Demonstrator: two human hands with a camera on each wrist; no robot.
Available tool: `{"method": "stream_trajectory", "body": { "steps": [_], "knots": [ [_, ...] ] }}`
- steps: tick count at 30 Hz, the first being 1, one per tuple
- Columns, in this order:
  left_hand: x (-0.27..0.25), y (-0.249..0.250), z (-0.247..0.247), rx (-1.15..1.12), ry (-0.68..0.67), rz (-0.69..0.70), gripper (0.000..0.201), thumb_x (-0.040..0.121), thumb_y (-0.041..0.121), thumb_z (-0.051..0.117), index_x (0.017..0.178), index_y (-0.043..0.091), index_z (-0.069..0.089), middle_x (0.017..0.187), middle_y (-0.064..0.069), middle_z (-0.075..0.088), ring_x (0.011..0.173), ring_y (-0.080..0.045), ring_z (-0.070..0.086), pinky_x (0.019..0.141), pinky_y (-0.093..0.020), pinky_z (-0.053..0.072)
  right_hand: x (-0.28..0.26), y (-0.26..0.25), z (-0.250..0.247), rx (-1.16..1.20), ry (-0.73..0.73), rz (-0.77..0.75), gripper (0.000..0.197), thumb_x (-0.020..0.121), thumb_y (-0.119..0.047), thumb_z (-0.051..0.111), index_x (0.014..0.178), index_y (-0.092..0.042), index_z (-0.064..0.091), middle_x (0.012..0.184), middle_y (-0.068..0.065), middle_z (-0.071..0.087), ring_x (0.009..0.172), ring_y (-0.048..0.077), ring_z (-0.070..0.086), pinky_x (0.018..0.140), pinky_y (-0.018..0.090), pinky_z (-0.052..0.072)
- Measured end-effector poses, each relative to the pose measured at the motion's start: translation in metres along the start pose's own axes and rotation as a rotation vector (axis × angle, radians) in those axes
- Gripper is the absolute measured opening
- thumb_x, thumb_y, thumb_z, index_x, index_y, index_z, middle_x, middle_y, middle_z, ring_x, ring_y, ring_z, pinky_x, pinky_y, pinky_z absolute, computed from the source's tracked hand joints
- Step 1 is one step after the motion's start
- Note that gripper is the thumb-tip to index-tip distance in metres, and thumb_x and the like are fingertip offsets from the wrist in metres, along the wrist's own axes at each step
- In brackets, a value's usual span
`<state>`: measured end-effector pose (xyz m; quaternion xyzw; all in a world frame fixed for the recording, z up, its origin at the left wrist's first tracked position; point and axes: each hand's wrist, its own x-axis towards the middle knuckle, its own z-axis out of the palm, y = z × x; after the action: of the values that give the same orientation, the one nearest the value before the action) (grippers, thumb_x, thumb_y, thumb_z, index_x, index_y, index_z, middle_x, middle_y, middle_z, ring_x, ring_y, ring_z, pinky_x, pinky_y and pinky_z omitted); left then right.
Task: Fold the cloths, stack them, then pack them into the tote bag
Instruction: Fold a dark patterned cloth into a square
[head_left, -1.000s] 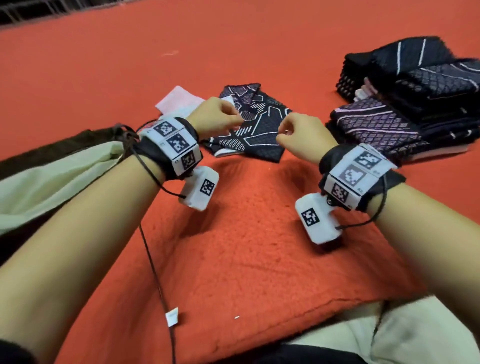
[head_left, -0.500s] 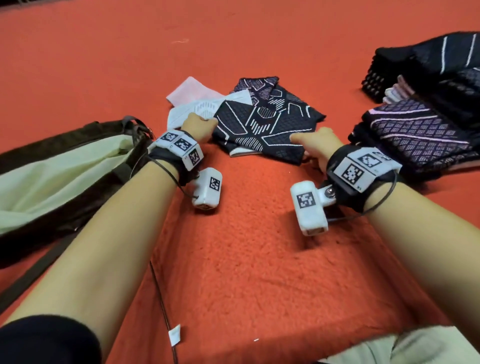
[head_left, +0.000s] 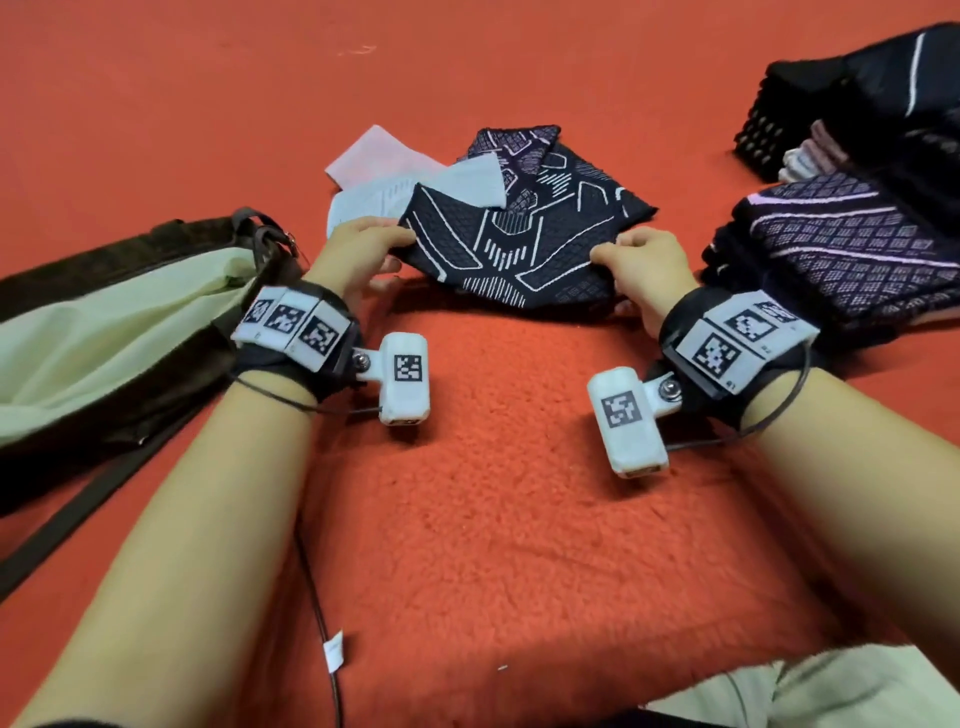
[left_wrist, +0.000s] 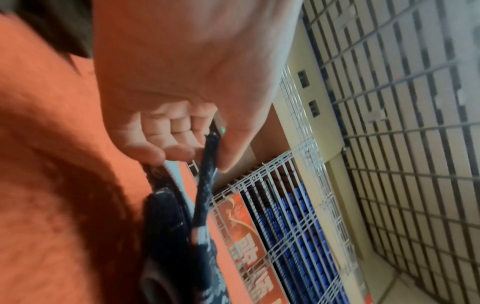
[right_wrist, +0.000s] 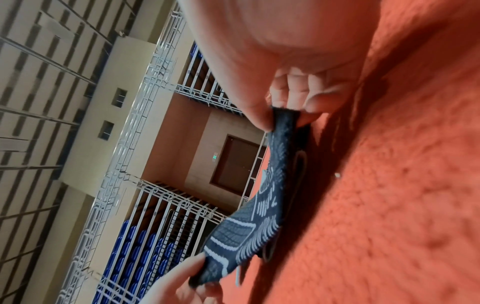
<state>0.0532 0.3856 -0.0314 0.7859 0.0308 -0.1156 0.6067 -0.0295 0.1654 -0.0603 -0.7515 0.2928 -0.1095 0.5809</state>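
Observation:
A dark cloth with white line patterns (head_left: 524, 234) lies partly lifted off the red fleece surface ahead of me. My left hand (head_left: 363, 244) pinches its near left corner; the left wrist view shows the thumb and fingers of that hand (left_wrist: 205, 152) closed on the cloth's edge (left_wrist: 205, 197). My right hand (head_left: 631, 254) pinches the near right corner, and in the right wrist view the hand (right_wrist: 283, 115) grips the cloth (right_wrist: 249, 228) with the left hand's fingers (right_wrist: 187, 275) at its other end. The dark tote bag with pale green lining (head_left: 104, 332) lies open at the left.
A stack of folded dark patterned cloths (head_left: 841, 249) sits at the right, with more dark cloths (head_left: 862, 104) behind it. White and pink cloth pieces (head_left: 374, 171) lie behind my left hand. The bag's strap (head_left: 78, 514) and a thin cable (head_left: 322, 623) run along the near left.
Both hands have come down from above onto the patterned cloth, taken its near corners between thumb and fingers and raised its near edge off the fleece.

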Motion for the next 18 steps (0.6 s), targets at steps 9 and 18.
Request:
{"method": "stream_trajectory", "body": {
  "steps": [9, 18],
  "knots": [
    [-0.035, -0.043, -0.023, -0.224, -0.101, -0.104, 0.009, 0.088, 0.023, 0.051, 0.081, 0.016, 0.054, 0.065, 0.004, 0.06, 0.059, -0.01, 0.05, 0.051, -0.015, 0.051, -0.025, 0.011, -0.003, -0.083, -0.066, -0.033, 0.015, 0.084, -0.012, 0.052, 0.076, -0.023, 0.047, 0.069, -0.004, 0.05, 0.053, 0.011, 0.047, 0.027, 0.011, 0.033],
    [-0.025, -0.058, -0.019, -0.186, -0.041, 0.009, 0.006, 0.09, 0.011, 0.057, 0.093, 0.013, 0.063, 0.075, 0.002, 0.072, 0.059, -0.007, 0.067, 0.061, -0.02, 0.055, -0.03, 0.01, -0.007, -0.053, -0.029, -0.043, 0.01, 0.084, -0.01, 0.057, 0.084, -0.018, 0.052, 0.068, -0.003, 0.051, 0.052, 0.011, 0.05, 0.03, 0.015, 0.04]
  ]
}}
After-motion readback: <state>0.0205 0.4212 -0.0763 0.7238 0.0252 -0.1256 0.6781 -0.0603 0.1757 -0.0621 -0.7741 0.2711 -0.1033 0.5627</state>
